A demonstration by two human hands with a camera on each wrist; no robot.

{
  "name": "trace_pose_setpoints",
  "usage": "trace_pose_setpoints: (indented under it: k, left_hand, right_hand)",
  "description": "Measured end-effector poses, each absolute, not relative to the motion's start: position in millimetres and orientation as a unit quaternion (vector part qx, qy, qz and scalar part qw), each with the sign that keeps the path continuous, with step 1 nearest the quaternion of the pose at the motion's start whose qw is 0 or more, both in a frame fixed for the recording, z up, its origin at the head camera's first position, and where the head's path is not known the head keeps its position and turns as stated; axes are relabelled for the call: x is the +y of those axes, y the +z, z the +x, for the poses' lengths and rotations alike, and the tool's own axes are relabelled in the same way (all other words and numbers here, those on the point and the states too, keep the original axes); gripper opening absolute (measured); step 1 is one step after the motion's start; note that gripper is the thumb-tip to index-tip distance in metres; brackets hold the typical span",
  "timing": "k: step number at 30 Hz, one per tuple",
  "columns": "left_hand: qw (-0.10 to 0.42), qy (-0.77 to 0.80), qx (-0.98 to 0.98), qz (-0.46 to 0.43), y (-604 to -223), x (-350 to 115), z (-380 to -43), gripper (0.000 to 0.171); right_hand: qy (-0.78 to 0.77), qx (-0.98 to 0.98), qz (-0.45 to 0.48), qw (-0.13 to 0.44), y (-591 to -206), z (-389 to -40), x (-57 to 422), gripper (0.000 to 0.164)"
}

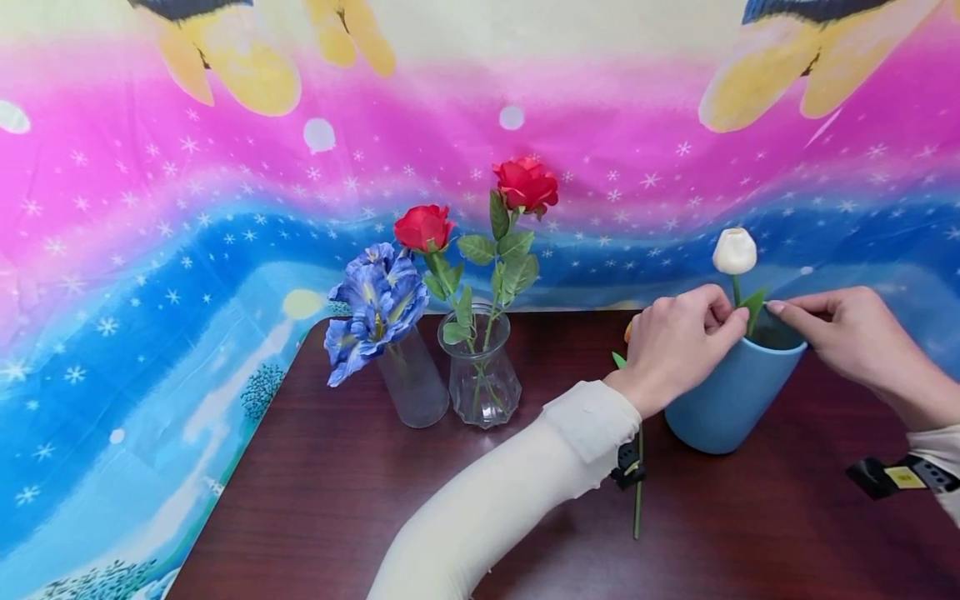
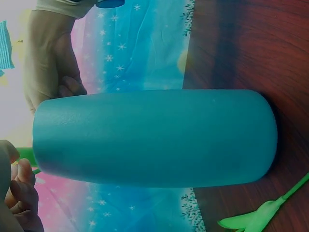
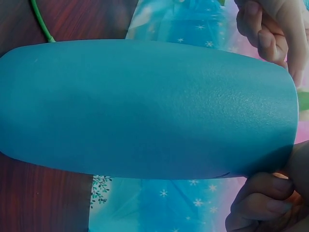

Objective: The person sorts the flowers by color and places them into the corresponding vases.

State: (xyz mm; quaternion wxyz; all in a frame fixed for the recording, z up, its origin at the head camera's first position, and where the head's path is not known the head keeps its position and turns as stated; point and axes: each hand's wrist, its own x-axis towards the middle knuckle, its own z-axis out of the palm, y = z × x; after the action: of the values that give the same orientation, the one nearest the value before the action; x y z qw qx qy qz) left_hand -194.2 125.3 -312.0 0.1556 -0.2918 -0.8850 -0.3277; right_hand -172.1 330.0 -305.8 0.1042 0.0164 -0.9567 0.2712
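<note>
A white tulip [image 1: 735, 252] with a green leaf [image 1: 754, 310] stands in the mouth of a tall blue vase [image 1: 731, 396]. My left hand [image 1: 678, 342] pinches the tulip low down, by its leaf and stem, at the vase's left rim. My right hand [image 1: 862, 346] holds the right side of the rim between thumb and curled fingers [image 3: 260, 200]. Beneath my left forearm, another flower lies on the table, its green stem [image 1: 637, 508] showing; its orange head [image 1: 628, 331] is mostly hidden by my left hand.
Left of the blue vase stand a clear glass vase [image 1: 486, 392] with two red roses [image 1: 527, 185] and a frosted vase [image 1: 416, 392] with blue flowers [image 1: 378, 304]. The dark wood table [image 1: 337, 517] ends at a patterned cloth backdrop [image 1: 247, 192].
</note>
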Motion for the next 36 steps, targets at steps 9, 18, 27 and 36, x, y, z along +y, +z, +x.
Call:
trace_pose_setpoints:
  k: [9,18,27,36]
  left_hand:
    - [0.165,-0.353,-0.879,-0.275,-314.0,112.3,-198.5,0.018]
    - [0.166,-0.360,-0.879,-0.264,-328.4,98.8,-204.8,0.021]
    - [0.165,-0.385,-0.872,-0.255,-341.0,87.6,-210.2,0.024]
    - [0.156,-0.380,-0.881,-0.235,-354.1,79.3,-211.5,0.026]
  right_hand:
    - [0.279,-0.954,0.014,0.112,-305.6,-172.6,330.1,0.053]
    - [0.285,-0.953,0.008,0.104,-305.6,-170.2,329.1,0.054]
    - [0.289,-0.952,0.010,0.098,-304.7,-169.8,329.8,0.053]
    - [0.288,-0.952,0.013,0.100,-304.8,-171.3,330.6,0.052]
